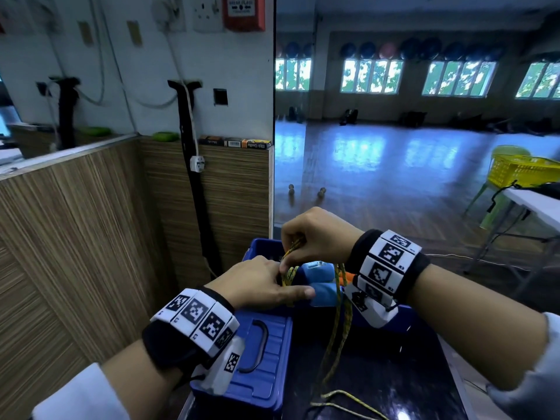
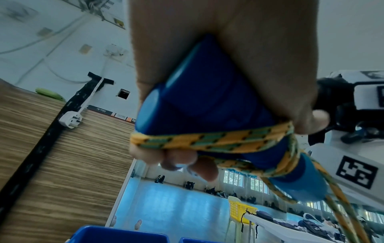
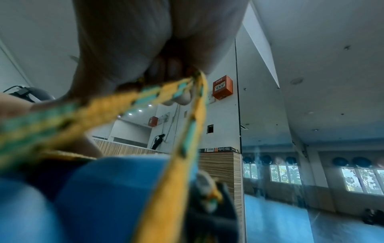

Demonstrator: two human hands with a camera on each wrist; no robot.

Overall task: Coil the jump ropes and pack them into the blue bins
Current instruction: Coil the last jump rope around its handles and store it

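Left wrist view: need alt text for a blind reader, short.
The left hand grips two blue jump-rope handles with yellow-and-teal rope wrapped around them. Blue bins' rims show below; a mirror behind reflects a gym.

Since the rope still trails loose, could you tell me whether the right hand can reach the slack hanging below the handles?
Probably yes: the right hand pinches the yellow rope directly above the hanging slack, with nothing between.

Both hands on yellow rope above blue bin.
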